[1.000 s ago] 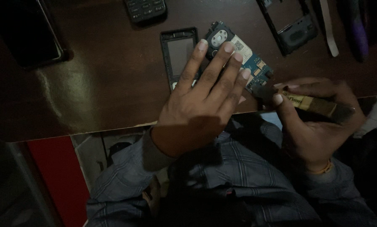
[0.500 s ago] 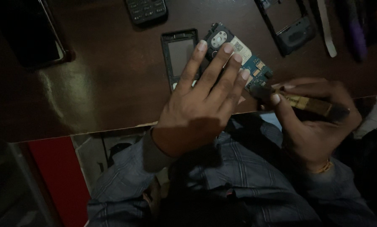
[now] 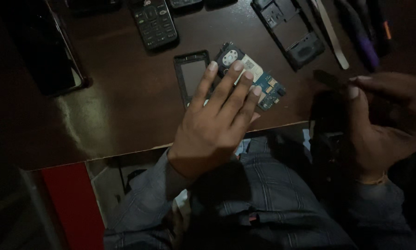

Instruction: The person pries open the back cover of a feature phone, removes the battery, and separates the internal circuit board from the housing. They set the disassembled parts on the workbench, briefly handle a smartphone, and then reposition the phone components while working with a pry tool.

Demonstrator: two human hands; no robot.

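Observation:
My left hand (image 3: pixel 217 122) lies flat with its fingers spread on a blue circuit board (image 3: pixel 270 90) near the front edge of the dark wooden table (image 3: pixel 120 111), pressing it down. The board's round grey part (image 3: pixel 226 58) shows past my fingertips. An empty black phone front frame (image 3: pixel 191 74) lies just left of the board, partly under my index finger. My right hand (image 3: pixel 379 115) hovers off to the right, blurred, fingers curled around a dark tool whose tip (image 3: pixel 326 78) points left, apart from the board.
A black keypad phone (image 3: pixel 154 23) and a stripped phone rear housing (image 3: pixel 291 32) lie at the back. A white strip (image 3: pixel 330 39) and purple-handled tools (image 3: pixel 363 39) sit at the back right. A dark flat device (image 3: pixel 55 51) lies left. A red panel (image 3: pixel 73 203) stands below the table.
My right hand has pulled the tool away from the board, out to the right. My left hand stays on the board. The view has shifted so more of the table's back shows.

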